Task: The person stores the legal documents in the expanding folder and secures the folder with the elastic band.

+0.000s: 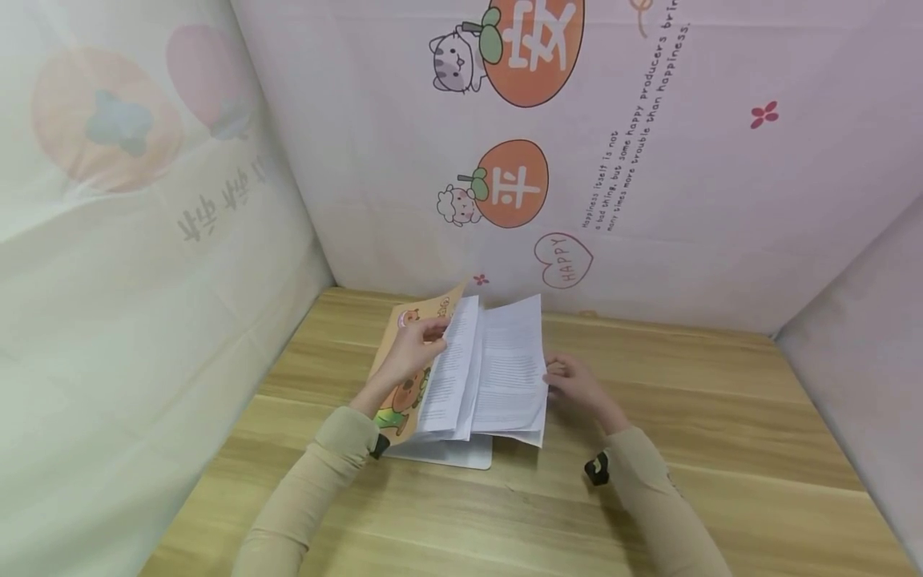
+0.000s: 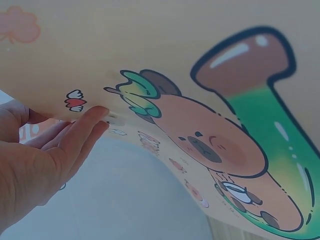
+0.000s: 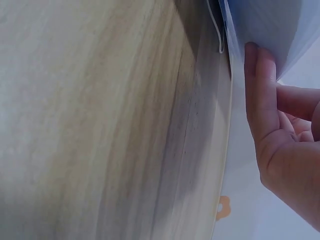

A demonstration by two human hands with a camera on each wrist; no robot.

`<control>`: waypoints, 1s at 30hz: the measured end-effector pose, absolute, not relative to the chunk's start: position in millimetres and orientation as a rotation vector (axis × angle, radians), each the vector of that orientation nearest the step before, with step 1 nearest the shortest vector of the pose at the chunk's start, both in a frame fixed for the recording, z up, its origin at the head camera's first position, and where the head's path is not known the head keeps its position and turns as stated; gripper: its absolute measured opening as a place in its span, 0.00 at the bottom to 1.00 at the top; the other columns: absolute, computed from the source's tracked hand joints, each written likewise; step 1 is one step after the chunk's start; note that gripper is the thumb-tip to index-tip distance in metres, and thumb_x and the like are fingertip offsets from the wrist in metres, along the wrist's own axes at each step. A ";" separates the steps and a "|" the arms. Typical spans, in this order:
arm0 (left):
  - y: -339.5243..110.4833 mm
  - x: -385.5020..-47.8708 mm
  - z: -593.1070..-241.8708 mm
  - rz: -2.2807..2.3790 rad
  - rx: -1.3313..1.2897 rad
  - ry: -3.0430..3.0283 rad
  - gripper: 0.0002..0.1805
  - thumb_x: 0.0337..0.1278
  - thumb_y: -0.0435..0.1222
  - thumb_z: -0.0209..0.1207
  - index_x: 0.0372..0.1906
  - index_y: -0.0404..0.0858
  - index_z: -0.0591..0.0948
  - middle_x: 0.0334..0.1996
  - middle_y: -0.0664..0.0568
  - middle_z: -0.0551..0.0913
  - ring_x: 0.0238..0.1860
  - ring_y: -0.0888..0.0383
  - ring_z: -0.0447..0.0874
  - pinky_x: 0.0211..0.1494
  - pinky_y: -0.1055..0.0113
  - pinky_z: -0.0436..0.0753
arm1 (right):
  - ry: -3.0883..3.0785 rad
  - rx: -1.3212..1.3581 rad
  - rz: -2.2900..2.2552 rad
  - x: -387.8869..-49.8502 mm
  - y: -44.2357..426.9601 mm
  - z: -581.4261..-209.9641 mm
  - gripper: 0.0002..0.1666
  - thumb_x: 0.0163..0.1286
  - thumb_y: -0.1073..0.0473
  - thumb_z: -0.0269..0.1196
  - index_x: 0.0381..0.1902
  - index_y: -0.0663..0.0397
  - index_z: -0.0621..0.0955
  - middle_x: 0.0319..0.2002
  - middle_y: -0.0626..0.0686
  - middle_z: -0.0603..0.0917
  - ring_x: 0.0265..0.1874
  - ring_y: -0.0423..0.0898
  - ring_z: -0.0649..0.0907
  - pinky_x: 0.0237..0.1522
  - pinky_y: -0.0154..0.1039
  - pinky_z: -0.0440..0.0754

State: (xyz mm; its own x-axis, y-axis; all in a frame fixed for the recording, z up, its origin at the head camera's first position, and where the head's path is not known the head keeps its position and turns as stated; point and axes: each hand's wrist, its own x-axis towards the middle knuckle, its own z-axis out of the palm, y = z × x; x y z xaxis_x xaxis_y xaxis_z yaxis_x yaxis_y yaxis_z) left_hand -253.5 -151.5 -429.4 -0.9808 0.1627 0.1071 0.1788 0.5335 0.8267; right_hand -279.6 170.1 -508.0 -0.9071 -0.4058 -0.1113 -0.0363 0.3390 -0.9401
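An orange folder [image 1: 405, 401] with a cartoon capybara on its front stands partly open, upright on the table. Loose-edged white printed sheets [image 1: 508, 361] spread out of it to the right. My left hand [image 1: 414, 350] pinches the upper edge of the orange cover, whose capybara print [image 2: 205, 135] fills the left wrist view. On the other side my right hand [image 1: 575, 386] holds the outer edge of the sheets between thumb and fingers; the right wrist view shows these fingers against the pale paper [image 3: 280, 30].
A flat white panel [image 1: 461, 453] with a rounded corner lies under the folder on the wood-grain table [image 1: 685, 449]. Printed white cloth [image 1: 685, 200] hangs as walls behind and on both sides. Dark wrist cameras [image 1: 597, 469] sit at the cuffs.
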 end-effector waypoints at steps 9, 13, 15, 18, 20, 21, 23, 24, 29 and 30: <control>-155.0 -251.4 -431.0 -1.480 -0.301 -2.746 0.26 0.62 0.30 0.53 0.66 0.31 0.73 0.60 0.36 0.81 0.59 0.44 0.82 0.61 0.52 0.81 | 2.321 -0.429 -1.653 -275.9 190.9 -515.1 0.17 0.70 0.71 0.54 0.53 0.77 0.67 0.49 0.80 0.80 0.33 0.31 0.82 0.35 0.31 0.82; -157.2 -250.1 -427.6 -1.487 -0.295 -2.739 0.26 0.63 0.31 0.52 0.66 0.31 0.73 0.60 0.35 0.81 0.59 0.43 0.81 0.58 0.54 0.82 | 2.330 -0.410 -1.631 -274.3 202.3 -512.8 0.16 0.71 0.70 0.53 0.53 0.76 0.67 0.49 0.79 0.80 0.34 0.32 0.82 0.37 0.33 0.82; -157.6 -250.0 -426.1 -1.482 -0.293 -2.739 0.26 0.63 0.31 0.52 0.66 0.31 0.73 0.60 0.35 0.81 0.59 0.43 0.81 0.55 0.57 0.82 | 2.335 -0.386 -1.609 -273.7 206.6 -509.7 0.17 0.72 0.69 0.54 0.54 0.75 0.68 0.50 0.78 0.80 0.35 0.33 0.83 0.39 0.35 0.83; -158.4 -250.9 -424.5 -1.475 -0.285 -2.741 0.26 0.63 0.32 0.51 0.66 0.32 0.74 0.60 0.36 0.81 0.60 0.43 0.81 0.52 0.59 0.81 | 2.333 -0.380 -1.558 -273.9 211.2 -503.5 0.19 0.72 0.66 0.54 0.57 0.74 0.68 0.50 0.76 0.81 0.35 0.35 0.83 0.40 0.36 0.83; -158.5 -251.7 -424.2 -1.470 -0.280 -2.740 0.26 0.63 0.32 0.51 0.66 0.32 0.74 0.60 0.37 0.81 0.60 0.43 0.81 0.54 0.58 0.82 | 2.332 -0.379 -1.526 -274.0 213.2 -499.5 0.20 0.73 0.65 0.54 0.58 0.73 0.68 0.49 0.74 0.82 0.34 0.36 0.83 0.39 0.35 0.83; -158.5 -252.1 -424.3 -1.473 -0.282 -2.738 0.26 0.63 0.32 0.51 0.66 0.31 0.74 0.60 0.37 0.81 0.60 0.43 0.81 0.56 0.57 0.82 | 2.331 -0.382 -1.507 -274.1 214.2 -497.8 0.20 0.73 0.65 0.54 0.58 0.72 0.68 0.49 0.74 0.83 0.34 0.36 0.83 0.39 0.35 0.82; -158.4 -252.7 -425.0 -1.474 -0.287 -2.732 0.26 0.63 0.31 0.51 0.66 0.31 0.74 0.60 0.37 0.81 0.59 0.43 0.82 0.58 0.54 0.82 | 2.328 -0.390 -1.482 -273.6 215.1 -494.2 0.20 0.74 0.65 0.53 0.58 0.72 0.68 0.48 0.73 0.83 0.33 0.37 0.83 0.38 0.34 0.81; -158.4 -252.9 -425.5 -1.471 -0.292 -2.732 0.26 0.63 0.31 0.51 0.66 0.30 0.73 0.60 0.37 0.81 0.59 0.43 0.82 0.59 0.53 0.82 | 2.333 -0.386 -1.469 -273.4 215.2 -492.8 0.20 0.74 0.64 0.53 0.58 0.72 0.68 0.48 0.73 0.83 0.33 0.37 0.83 0.37 0.34 0.81; -158.2 -251.9 -427.1 -1.491 -0.289 -2.727 0.26 0.63 0.31 0.52 0.66 0.30 0.73 0.60 0.36 0.81 0.59 0.43 0.82 0.58 0.53 0.82 | 2.363 -0.364 -1.432 -271.8 211.5 -488.2 0.21 0.73 0.63 0.54 0.59 0.73 0.69 0.51 0.73 0.82 0.35 0.37 0.82 0.37 0.34 0.81; -158.0 -251.5 -427.3 -1.494 -0.287 -2.728 0.26 0.63 0.31 0.52 0.66 0.30 0.73 0.60 0.36 0.81 0.59 0.43 0.82 0.59 0.53 0.82 | 2.374 -0.365 -1.419 -271.4 210.7 -487.9 0.22 0.73 0.63 0.54 0.59 0.73 0.69 0.51 0.73 0.82 0.35 0.37 0.82 0.37 0.34 0.81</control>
